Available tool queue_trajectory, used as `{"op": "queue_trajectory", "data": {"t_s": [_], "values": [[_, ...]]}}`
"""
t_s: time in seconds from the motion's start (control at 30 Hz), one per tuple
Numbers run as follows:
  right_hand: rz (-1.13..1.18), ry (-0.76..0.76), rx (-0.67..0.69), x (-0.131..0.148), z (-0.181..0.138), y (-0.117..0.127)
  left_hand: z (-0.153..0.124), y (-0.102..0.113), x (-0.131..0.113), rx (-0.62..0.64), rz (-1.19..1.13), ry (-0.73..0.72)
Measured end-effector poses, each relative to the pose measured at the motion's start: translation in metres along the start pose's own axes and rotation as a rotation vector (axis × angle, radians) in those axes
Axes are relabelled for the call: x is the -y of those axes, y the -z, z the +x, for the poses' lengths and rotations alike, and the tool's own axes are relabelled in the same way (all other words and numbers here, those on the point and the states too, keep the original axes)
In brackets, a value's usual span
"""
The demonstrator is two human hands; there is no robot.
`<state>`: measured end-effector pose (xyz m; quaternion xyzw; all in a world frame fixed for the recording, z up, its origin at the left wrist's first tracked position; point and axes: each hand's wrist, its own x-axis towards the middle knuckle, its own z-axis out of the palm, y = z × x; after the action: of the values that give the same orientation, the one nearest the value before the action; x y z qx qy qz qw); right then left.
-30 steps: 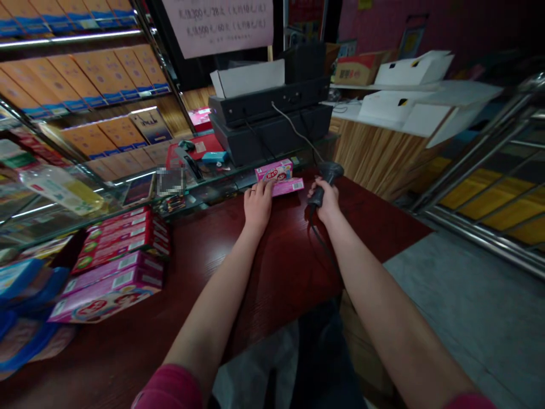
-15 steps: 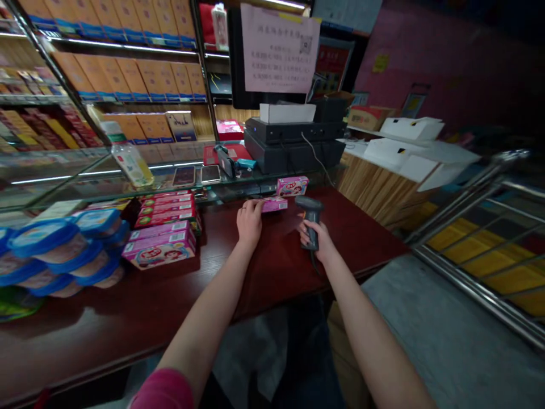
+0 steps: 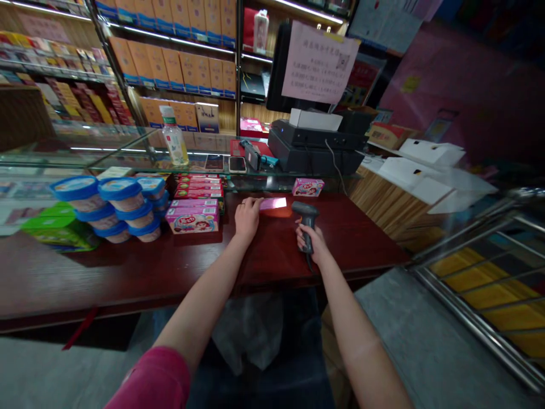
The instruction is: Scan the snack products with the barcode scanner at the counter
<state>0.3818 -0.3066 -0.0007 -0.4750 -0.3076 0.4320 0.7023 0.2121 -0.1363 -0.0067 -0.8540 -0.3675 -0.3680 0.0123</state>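
Pink box (image 3: 275,203), brightly lit near the desk's (image 3: 200,272) far side, seemed to call for steady holding, the scanner (image 3: 305,210) aimed squarely at its lit face. It jutted rightward from the left hand (image 3: 247,218), half-curled at its left end, whether pinching or just pressing unclear. The right hand (image 3: 314,241) was wrapped around the scanner's handle.
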Motion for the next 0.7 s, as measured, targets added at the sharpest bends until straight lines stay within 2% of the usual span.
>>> {"op": "queue_trajectory", "data": {"t_s": [0.13,0.3,0.4,0.57,0.7], "values": [[0.047,0.011,-0.039,0.000,0.002,0.002,-0.011,0.012,0.004,0.016,-0.097,-0.064],[0.109,0.109,-0.262,0.000,0.007,-0.002,-0.038,0.039,0.016,0.043,-0.182,-0.169],[0.081,0.109,-0.319,-0.005,0.010,-0.013,-0.058,0.058,0.028,0.084,-0.196,-0.196],[0.139,0.055,-0.280,-0.028,0.007,-0.060,-0.089,0.097,0.056,0.088,-0.276,-0.277],[0.178,0.034,-0.215,-0.051,0.001,-0.112,-0.113,0.134,0.084,0.118,-0.209,-0.234]]}}
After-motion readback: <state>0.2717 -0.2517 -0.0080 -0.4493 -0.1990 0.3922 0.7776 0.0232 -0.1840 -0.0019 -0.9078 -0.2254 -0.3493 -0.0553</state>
